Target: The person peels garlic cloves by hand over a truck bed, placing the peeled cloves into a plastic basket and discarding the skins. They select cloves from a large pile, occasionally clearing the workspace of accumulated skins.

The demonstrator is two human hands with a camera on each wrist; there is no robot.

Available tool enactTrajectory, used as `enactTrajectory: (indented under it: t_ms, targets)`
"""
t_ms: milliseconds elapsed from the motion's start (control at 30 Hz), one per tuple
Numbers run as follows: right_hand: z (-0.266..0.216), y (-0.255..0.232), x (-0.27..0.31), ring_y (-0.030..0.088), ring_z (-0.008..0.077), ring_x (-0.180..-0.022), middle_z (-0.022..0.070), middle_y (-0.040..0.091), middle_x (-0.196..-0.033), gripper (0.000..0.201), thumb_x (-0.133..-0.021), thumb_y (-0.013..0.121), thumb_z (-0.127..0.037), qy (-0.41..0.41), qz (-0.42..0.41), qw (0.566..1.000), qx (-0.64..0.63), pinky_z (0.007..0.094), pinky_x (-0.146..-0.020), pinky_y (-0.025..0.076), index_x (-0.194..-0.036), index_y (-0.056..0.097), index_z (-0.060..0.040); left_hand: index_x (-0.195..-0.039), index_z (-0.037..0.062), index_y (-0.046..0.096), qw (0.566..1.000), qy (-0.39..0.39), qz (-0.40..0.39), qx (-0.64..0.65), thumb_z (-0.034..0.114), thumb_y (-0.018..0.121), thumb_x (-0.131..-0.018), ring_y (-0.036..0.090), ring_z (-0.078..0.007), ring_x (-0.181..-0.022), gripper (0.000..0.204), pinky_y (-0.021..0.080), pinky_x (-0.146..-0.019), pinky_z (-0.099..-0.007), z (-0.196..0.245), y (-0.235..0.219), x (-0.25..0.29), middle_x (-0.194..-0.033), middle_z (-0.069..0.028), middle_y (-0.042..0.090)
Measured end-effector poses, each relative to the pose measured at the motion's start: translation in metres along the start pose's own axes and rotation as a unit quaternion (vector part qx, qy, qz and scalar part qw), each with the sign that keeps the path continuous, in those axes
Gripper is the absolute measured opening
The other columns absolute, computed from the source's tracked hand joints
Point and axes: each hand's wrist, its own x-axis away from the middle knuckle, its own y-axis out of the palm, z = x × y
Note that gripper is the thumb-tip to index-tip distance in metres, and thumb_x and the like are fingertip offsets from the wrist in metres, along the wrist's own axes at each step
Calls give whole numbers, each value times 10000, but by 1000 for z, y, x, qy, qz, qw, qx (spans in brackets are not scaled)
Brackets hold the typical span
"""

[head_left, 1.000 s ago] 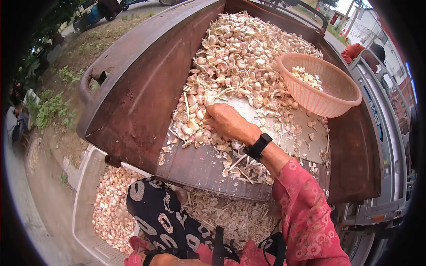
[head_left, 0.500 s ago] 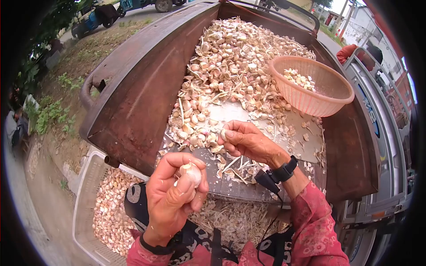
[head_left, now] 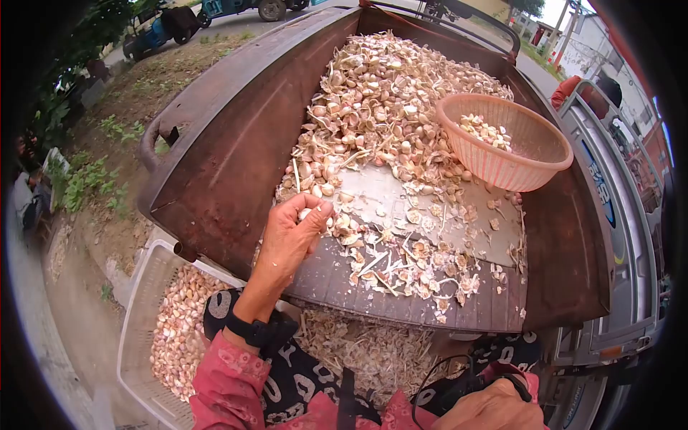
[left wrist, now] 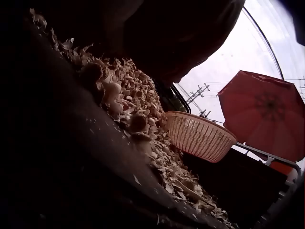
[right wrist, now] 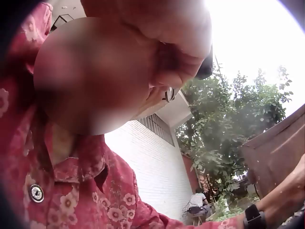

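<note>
Two bare hands in head view. Left hand (head_left: 287, 236), centre-left of frame: fingers curled, thumb and fingers pinching a small whitish garlic piece (head_left: 304, 213), mostly hidden in the grip. It's over the lower left end of the big heap of cream and pinkish garlic (head_left: 394, 93), which fills the upper middle. Right hand (head_left: 494, 410) at the bottom edge, right of centre; back of hand shows, fingers out of sight there.

Heap sits in a rusty brown metal cart bed (head_left: 236, 143). Round pink-orange plastic basket (head_left: 509, 170) at upper right, beside the heap, pale cloves (head_left: 485, 131) inside. Loose papery husks and stalks (head_left: 416, 265) scattered centre to right, front of bed. Whitish plastic crate (head_left: 136, 322) at lower left, holding pinkish garlic cloves (head_left: 179, 333).

Left wrist view: very dark. Heap runs diagonally from upper left to lower right, basket right of centre, red umbrella (left wrist: 267, 107) at upper right. Can't make out the left hand's grip here.

Right wrist view: right hand at top centre, near the blurred area, fingers bent inward; can't tell how far they close or whether they hold anything. Red floral shirt (right wrist: 119, 200) at left and bottom, green leafy tree (right wrist: 219, 119) at right.
</note>
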Motion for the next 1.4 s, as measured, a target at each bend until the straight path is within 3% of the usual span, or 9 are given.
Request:
enactTrajectory:
  t_ms: [267, 400, 467, 600, 800, 1067, 1167, 1267, 1400]
  targets:
    - [-13, 7, 2, 638, 254, -618, 254, 674, -936, 123, -805, 669, 24, -20, 50, 998, 28, 304, -476, 484, -917, 653, 73, -896, -5, 645, 852, 203, -24, -482, 171, 632, -893, 635, -391, -809, 176, 486, -712, -464, -36, 15, -27, -828, -192, 658]
    - [-11, -22, 12, 670, 293, -689, 245, 671, -915, 113, -848, 674, -12, 265, -55, 963, -10, 341, -561, 536, -863, 686, 100, -930, -6, 626, 845, 210, -36, -490, 149, 634, -883, 637, -379, -820, 162, 483, -716, -460, -45, 10, -20, -844, -190, 651]
    - [16, -24, 23, 640, 145, -830, 202, 637, -1104, 212, -983, 566, -77, 407, 153, 892, -127, 242, -645, 522, -1140, 470, 27, -938, 6, 595, 852, 205, -37, -480, 120, 631, -873, 632, -383, -844, 136, 480, -728, -458, -43, 7, -18, -861, -193, 644]
    - [108, -77, 56, 591, 109, -734, 83, 631, -959, 271, -1008, 503, -122, 536, 90, 839, 30, 269, -599, 492, -1259, 524, -21, -909, 14, 567, 852, 204, -35, -481, 108, 623, -870, 622, -388, -822, 116, 475, -722, -461, -41, 6, -7, -854, -190, 638]
    - [188, -97, 89, 610, 287, -824, 157, 612, -971, 252, -939, 576, -75, 362, -140, 842, 374, 387, -742, 482, -1183, 532, -27, -938, 34, 573, 844, 201, -79, -491, 114, 611, -874, 604, -377, -811, 110, 464, -713, -462, -33, -16, 10, -862, -170, 638]
    - [194, -86, 93, 566, 416, -822, 252, 558, -862, 155, -891, 569, -57, 371, -174, 827, 384, 454, -718, 451, -1004, 485, 7, -1076, 74, 562, 842, 210, -108, -485, 165, 623, -892, 619, -370, -869, 214, 469, -709, -471, -40, 7, 9, -940, -164, 640]
    - [182, -94, 97, 578, 324, -740, 165, 563, -793, 165, -937, 584, -130, 387, -110, 833, 380, 415, -661, 457, -998, 493, -6, -1016, 63, 571, 838, 188, -118, -499, 162, 629, -886, 618, -375, -868, 174, 469, -706, -468, -39, 7, 9, -924, -168, 637]
    - [158, -101, 92, 493, 63, -623, -38, 502, -699, 231, -986, 599, -275, 623, 37, 778, 68, 244, -525, 386, -1008, 522, -57, -974, 55, 588, 848, 205, -116, -475, 160, 643, -875, 617, -359, -812, 154, 472, -684, -441, -39, 6, 13, -866, -164, 624]
    - [133, -103, 83, 505, 39, -628, -48, 528, -727, 176, -978, 617, -233, 603, 87, 792, -23, 201, -531, 394, -1009, 530, -83, -971, 38, 621, 907, 179, -125, -359, 172, 645, -904, 593, -232, -676, 152, 456, -619, -343, -30, 7, 18, -724, -88, 591]
